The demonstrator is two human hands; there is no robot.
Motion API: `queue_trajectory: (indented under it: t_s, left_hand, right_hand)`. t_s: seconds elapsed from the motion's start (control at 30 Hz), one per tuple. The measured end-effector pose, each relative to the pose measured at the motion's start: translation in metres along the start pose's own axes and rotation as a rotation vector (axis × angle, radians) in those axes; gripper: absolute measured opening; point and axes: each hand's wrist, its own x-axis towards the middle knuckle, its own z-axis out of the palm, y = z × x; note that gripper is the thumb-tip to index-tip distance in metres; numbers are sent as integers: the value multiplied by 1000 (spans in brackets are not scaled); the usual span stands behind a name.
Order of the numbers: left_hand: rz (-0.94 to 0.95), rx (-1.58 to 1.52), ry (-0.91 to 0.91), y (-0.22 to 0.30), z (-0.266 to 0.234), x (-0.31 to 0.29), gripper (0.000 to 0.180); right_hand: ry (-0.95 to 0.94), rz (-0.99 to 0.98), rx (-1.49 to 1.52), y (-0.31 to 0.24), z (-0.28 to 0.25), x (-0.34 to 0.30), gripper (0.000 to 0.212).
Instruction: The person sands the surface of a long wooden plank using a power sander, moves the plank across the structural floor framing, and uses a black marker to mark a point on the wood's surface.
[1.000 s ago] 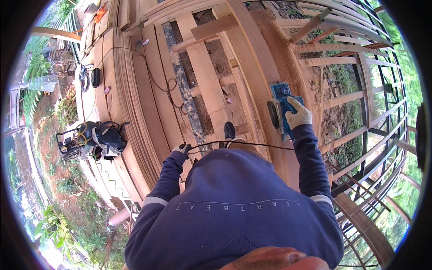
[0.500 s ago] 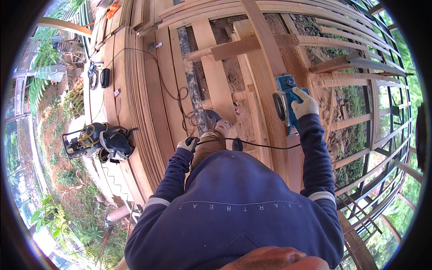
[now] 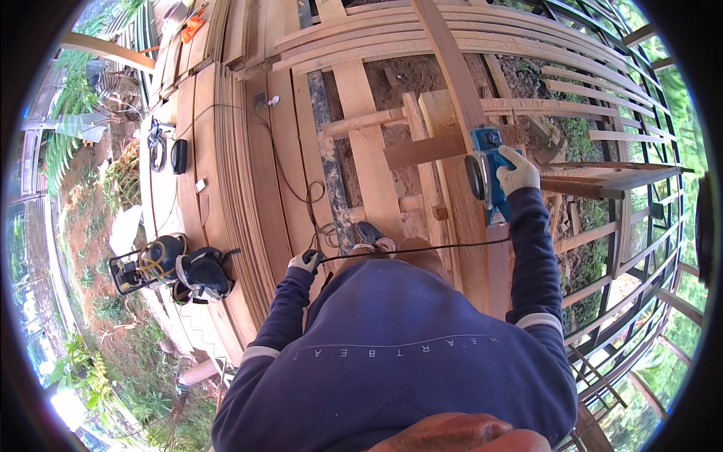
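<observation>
My right hand [image 3: 520, 173], in a pale work glove, is closed on the handle of a blue electric planer [image 3: 495, 197]. The planer sits on a long, narrow board [image 3: 450, 64] that runs away from me; its underside is hidden. A black power cord [image 3: 422, 248] stretches from near the planer's rear across my front to my left side. There my left hand [image 3: 305, 261], also gloved, is closed around the cord and holds it off the ground. Beside the planer, a short brown wood block [image 3: 425, 151] lies crosswise under the board.
Stacked planks [image 3: 226, 158] lie to the left, with a black-and-yellow machine and bag [image 3: 199, 267] on them. Loose cord coils [image 3: 320, 207] lie near my shoe [image 3: 369, 232]. Long battens [image 3: 467, 34] cross ahead. Wooden rails and a dark metal frame [image 3: 651, 256] stand at right.
The planer has advanced along the board with my right hand, coming beside the crosswise block. My left hand has shifted slightly outward, and the cord now runs straighter across my front.
</observation>
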Motion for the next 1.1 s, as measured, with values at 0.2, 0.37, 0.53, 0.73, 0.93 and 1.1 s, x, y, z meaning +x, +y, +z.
queue_trajectory:
  t_s: [0.2, 0.37, 0.53, 0.73, 0.93, 1.1]
  left_hand:
    - [9, -163, 74, 32, -29, 36, 22]
    - [55, -177, 51, 47, -30, 60, 25]
    - [46, -151, 46, 75, -40, 92, 22]
    - [-29, -231, 65, 114, -67, 127, 23]
    - [-58, -298, 139, 124, -64, 130, 23]
    - [-81, -267, 116, 148, -69, 113, 22]
  right_hand:
    - [-10, 35, 17, -25, 13, 73, 37]
    - [6, -25, -71, -48, 26, 136, 36]
    - [9, 38, -35, -73, 42, 199, 36]
    - [48, -26, -48, -103, 59, 283, 33]
    - [77, -138, -174, -128, 80, 378, 38]
    - [117, -183, -277, -158, 98, 460, 37]
